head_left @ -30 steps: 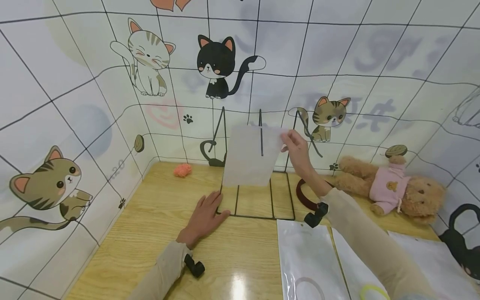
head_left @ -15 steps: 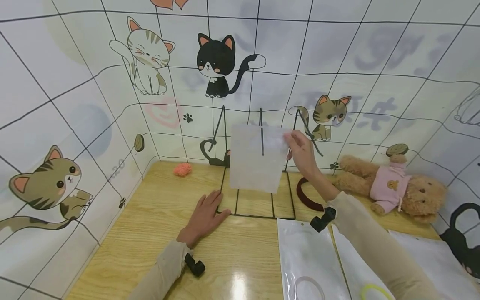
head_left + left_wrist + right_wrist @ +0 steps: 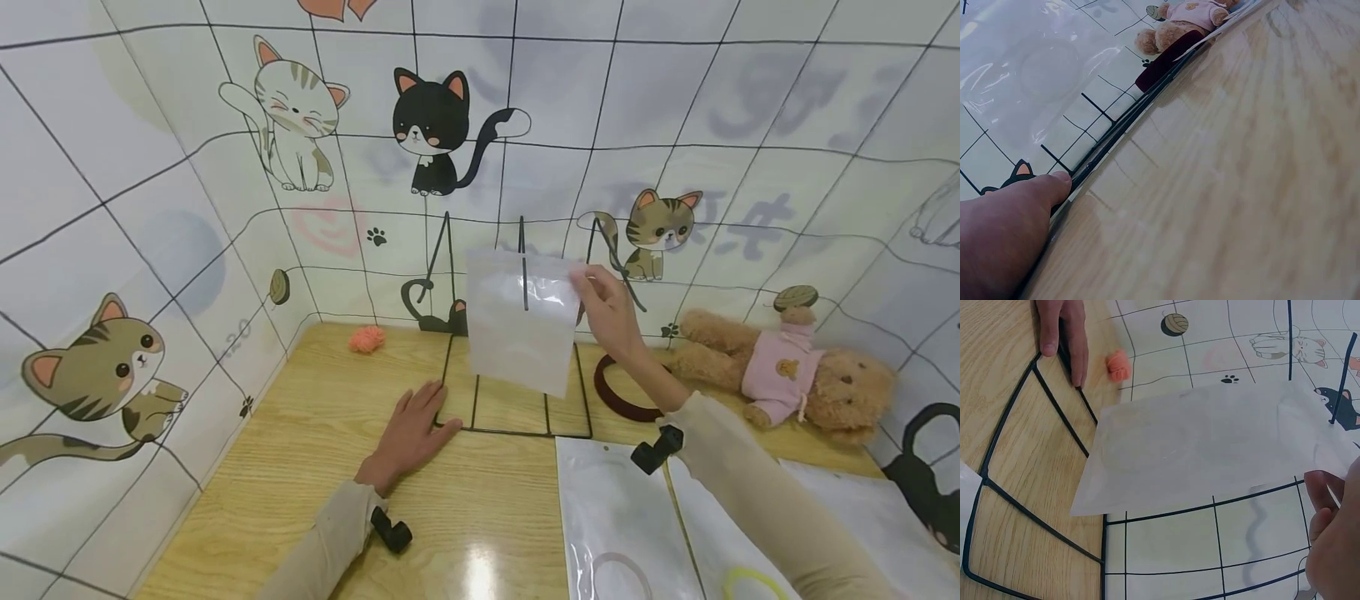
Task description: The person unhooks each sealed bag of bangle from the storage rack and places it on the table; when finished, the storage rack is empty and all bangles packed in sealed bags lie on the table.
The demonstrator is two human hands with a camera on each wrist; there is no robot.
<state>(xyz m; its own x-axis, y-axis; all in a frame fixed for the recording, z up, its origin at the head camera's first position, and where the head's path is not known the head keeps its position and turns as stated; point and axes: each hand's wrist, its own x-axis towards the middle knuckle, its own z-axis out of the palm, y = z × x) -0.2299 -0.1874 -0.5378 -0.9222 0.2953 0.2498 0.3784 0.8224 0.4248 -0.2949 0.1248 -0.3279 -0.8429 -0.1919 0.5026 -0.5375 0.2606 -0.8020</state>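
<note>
A whitish translucent plastic bag (image 3: pixel 517 342) is at the middle prong (image 3: pixel 525 287) of a black wire rack (image 3: pixel 510 432), whose front end shows before the bag's upper part. My right hand (image 3: pixel 611 312) pinches the bag's upper right edge. In the left wrist view a faint round shape shows in the bag (image 3: pixel 1047 69). The right wrist view has the bag (image 3: pixel 1191 444) stretching away from my right hand (image 3: pixel 1341 544). My left hand (image 3: pixel 411 433) rests with extended fingers at the rack's front left corner, its thumb (image 3: pixel 1016 219) on the base wire.
Right of the rack lie a dark red band (image 3: pixel 615 396) and a teddy bear (image 3: pixel 787 367) in pink. A coral fuzzy ball (image 3: pixel 366 338) sits back left. Flat white bags (image 3: pixel 600 492) cover the table's front right, with pale and yellow rings showing. A cat-print wall (image 3: pixel 562 92) stands behind.
My right hand has shifted slightly right and down, still pinching the bag. The bag has swung to the right, and its lower edge now tilts. My left hand stays in place.
</note>
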